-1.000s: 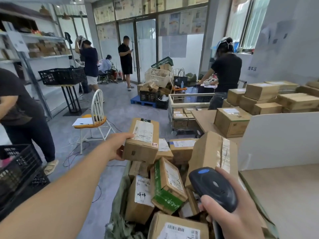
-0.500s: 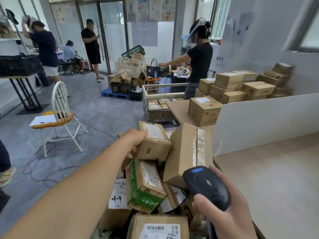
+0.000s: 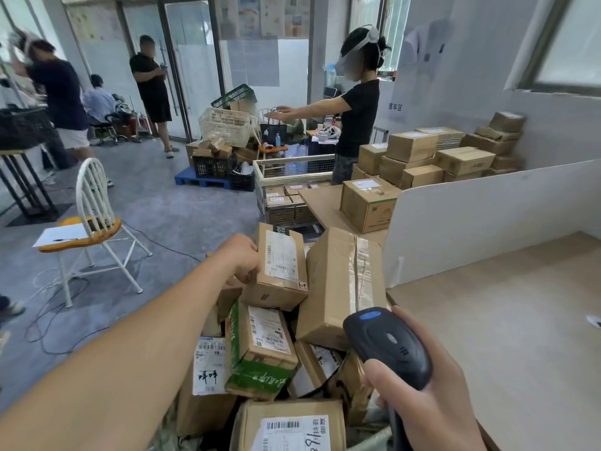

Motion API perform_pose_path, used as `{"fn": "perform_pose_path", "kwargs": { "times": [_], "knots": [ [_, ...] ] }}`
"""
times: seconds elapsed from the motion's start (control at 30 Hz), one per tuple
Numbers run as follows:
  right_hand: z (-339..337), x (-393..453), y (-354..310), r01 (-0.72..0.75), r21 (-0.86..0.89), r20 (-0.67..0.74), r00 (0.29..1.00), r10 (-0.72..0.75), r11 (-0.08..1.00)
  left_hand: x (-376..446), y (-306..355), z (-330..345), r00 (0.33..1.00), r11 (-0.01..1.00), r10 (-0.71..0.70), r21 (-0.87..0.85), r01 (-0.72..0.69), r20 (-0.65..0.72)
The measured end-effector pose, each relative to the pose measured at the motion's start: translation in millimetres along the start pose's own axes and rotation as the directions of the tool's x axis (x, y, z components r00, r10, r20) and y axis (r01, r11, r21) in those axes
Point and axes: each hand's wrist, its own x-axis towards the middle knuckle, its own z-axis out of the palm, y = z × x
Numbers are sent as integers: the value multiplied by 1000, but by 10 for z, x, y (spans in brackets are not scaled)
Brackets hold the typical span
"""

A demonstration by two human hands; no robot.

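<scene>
Evidently parcels are being scanned. The left grip (image 3: 242, 257) is curled round the left edge of a small box (image 3: 276, 288) at the top of the pile, though I cannot tell whether the box rests there or is lifted clear. Its white label (image 3: 280, 255) faces up, likely so that the barcode can be read. The right grip (image 3: 435, 405) is wrapped tight round the handle of a black scanner (image 3: 387, 345), whose head points forward, low and to the right of the box. By my reading it is not yet lined up on the label.

The box is plain brown corrugated card, squared, with scuffed corners. The scanner is smooth, rounded plastic with a blue button. A taller taped carton (image 3: 341, 284) leans just beside the box on its right, and a green-ended carton (image 3: 260, 353) lies below it. A pale wood tabletop (image 3: 504, 320) stands to the right.
</scene>
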Motion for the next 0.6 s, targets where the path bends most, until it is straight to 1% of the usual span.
{"fn": "perform_pose_path", "kwargs": {
  "times": [0.07, 0.17, 0.33, 0.5, 0.6],
  "knots": [
    [-8, -15, -3, 3, -2, 5, 1000, -3, 1000, 20, -17, -13, 1000, 1000, -20, -2, 20, 8],
    [-39, -38, -16, 2, -19, 16, 1000, -2, 1000, 35, -38, -11, 999, 996, -20, 83, 23, -33],
    [-104, -93, -14, -9, -14, -29, 1000, 8, 1000, 1, -10, 57, 997, 991, 0, 135, 11, -79],
    [-181, -147, 7, 6, -13, -16, 1000, -7, 1000, -87, 71, 87, 963, 960, 120, 277, -51, -240],
    [-267, -206, -28, 21, 3, -39, 999, -21, 1000, -295, 228, 172, 910, 917, 268, 373, -141, -315]
  ]
}}
